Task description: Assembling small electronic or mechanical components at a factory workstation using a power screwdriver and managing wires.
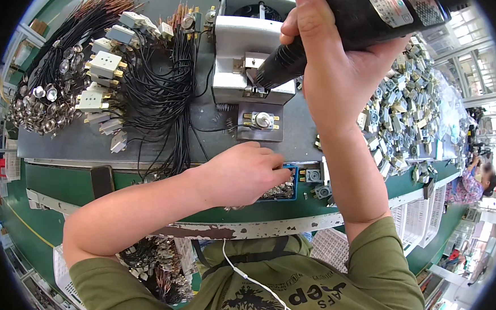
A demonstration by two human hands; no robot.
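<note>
My right hand (338,53) is wrapped round a black electric screwdriver (353,12), its tip down at a white metal fixture (240,33). My left hand (246,172) has its fingers curled over a small blue tray (297,181) of tiny metal parts. Its fingertips are hidden, so whatever they pinch does not show. Just beyond that hand, a thermostat-like part (262,120) with brass terminals sits on a metal plate (255,134) in front of the fixture. A black wire runs left from it.
A bundle of black wires (159,98) with white blocks lies at the left, near a heap of round metal caps (46,99). Many loose grey switch parts (404,111) are piled at the right. A phone-like black slab (102,181) lies at the table's left front.
</note>
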